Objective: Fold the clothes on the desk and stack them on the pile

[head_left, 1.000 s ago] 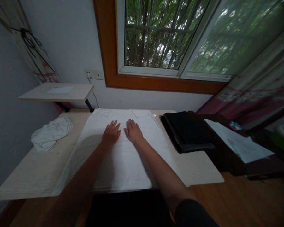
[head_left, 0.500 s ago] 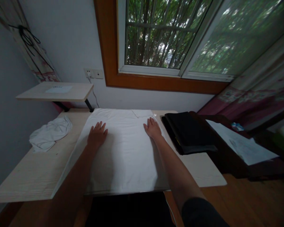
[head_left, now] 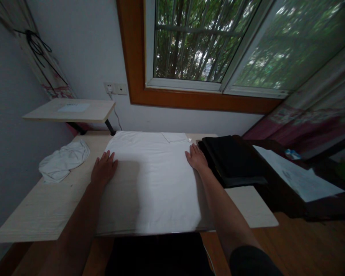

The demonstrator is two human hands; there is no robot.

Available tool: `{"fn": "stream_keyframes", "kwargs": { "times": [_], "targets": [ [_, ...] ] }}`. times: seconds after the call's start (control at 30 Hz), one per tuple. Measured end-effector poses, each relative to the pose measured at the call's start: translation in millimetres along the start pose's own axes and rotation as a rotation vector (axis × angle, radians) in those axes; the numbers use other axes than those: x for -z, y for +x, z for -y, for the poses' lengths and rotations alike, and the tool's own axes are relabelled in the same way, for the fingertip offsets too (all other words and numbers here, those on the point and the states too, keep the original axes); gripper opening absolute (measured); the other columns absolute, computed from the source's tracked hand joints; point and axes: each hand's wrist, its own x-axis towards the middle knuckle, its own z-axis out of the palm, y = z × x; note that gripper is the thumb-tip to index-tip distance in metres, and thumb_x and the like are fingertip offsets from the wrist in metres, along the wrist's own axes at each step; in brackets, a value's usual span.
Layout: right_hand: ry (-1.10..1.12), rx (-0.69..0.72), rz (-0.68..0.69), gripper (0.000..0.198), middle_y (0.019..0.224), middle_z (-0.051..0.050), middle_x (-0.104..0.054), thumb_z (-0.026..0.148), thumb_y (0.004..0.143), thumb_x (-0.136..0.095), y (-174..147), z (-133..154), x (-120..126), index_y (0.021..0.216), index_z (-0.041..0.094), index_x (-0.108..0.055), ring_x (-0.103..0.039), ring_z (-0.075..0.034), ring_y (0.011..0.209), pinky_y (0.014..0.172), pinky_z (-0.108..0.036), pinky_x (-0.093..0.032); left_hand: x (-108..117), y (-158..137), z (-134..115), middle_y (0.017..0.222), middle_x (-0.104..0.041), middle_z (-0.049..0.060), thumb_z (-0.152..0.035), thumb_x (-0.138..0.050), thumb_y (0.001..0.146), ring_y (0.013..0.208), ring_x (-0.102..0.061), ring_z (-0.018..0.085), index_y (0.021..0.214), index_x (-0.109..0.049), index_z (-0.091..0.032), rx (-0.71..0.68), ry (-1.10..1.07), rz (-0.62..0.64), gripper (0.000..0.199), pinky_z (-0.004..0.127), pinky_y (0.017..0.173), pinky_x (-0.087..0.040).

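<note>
A white cloth garment (head_left: 161,184) lies spread flat across the table, reaching from its back edge to its front edge. What looks like a pocket or fold line shows near its far end. My left hand (head_left: 104,168) rests palm down on the cloth's left edge, fingers stretched out. On the opposite edge, my right hand (head_left: 196,157) lies flat with its fingers extended, close to a black folder. Neither hand grips anything. The palms hide the parts of the edges beneath them.
A crumpled white cloth (head_left: 63,161) sits on the wooden table (head_left: 31,214) at the left, below a small raised shelf (head_left: 94,111). Black folders (head_left: 232,159) lie at the right. Beyond them, papers (head_left: 296,172) rest on a dark surface. A window (head_left: 195,46) is behind.
My hands have slid apart over the cloth, the left one outward to the left edge and the right one outward to the right edge. The view has shifted slightly.
</note>
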Motion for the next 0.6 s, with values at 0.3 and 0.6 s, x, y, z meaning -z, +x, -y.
{"fn": "stream_keyframes", "kwargs": {
  "times": [0.3,0.6],
  "targets": [
    [0.06,0.093,-0.211,0.052,0.153,-0.02,-0.053,0.028,0.103,-0.034,-29.2,-7.3,6.8,0.141,0.001,-0.058,-0.044,-0.026,0.145,0.122,-0.037,-0.032,7.6,-21.3,13.7,0.165,-0.038,0.016,-0.041,-0.027,0.104,0.155,-0.032,0.029,0.153,-0.045,-0.013,-0.041,0.008,0.014,0.059,0.054,0.124,-0.025],
    [0.106,0.201,-0.311,0.04,0.135,-0.014,-0.069,0.02,0.097,-0.047,-67.4,-24.2,13.4,0.128,0.013,-0.071,-0.061,-0.025,0.125,0.113,-0.04,-0.045,9.7,-42.4,33.6,0.161,-0.045,0.014,-0.035,-0.033,0.102,0.151,-0.038,0.032,0.147,-0.053,-0.016,-0.04,-0.008,-0.015,0.054,0.059,0.122,-0.027]
  ]
}}
